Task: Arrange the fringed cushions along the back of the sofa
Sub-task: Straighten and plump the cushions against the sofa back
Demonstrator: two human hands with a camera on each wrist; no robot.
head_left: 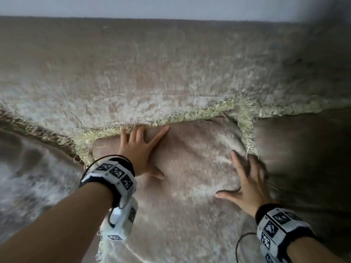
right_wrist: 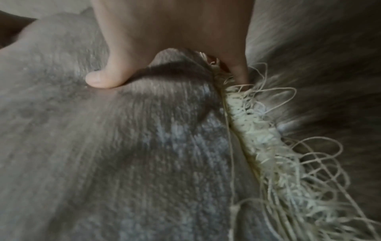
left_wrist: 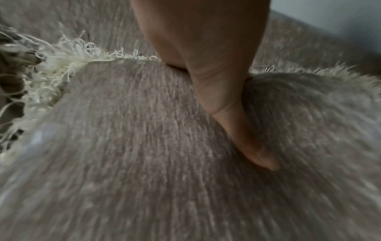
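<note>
A taupe plush cushion (head_left: 190,168) edged with cream fringe (head_left: 199,111) lies against the sofa back (head_left: 171,54). My left hand (head_left: 141,149) presses flat on its upper left part, fingers spread, tips touching the top fringe. My right hand (head_left: 246,179), blurred, presses flat on the cushion's right side beside the side fringe. In the left wrist view the thumb (left_wrist: 247,130) sinks into the cushion (left_wrist: 134,154) near its fringe (left_wrist: 68,62). In the right wrist view the thumb (right_wrist: 103,79) dents the cushion (right_wrist: 103,154) and a finger touches the fringe (right_wrist: 257,135).
A second fringed cushion (head_left: 28,168) lies to the left, its fringe running diagonally. More fringe and dark plush fabric (head_left: 303,149) sit to the right. A pale wall (head_left: 171,6) rises behind the sofa back. Tracking bands wrap both wrists.
</note>
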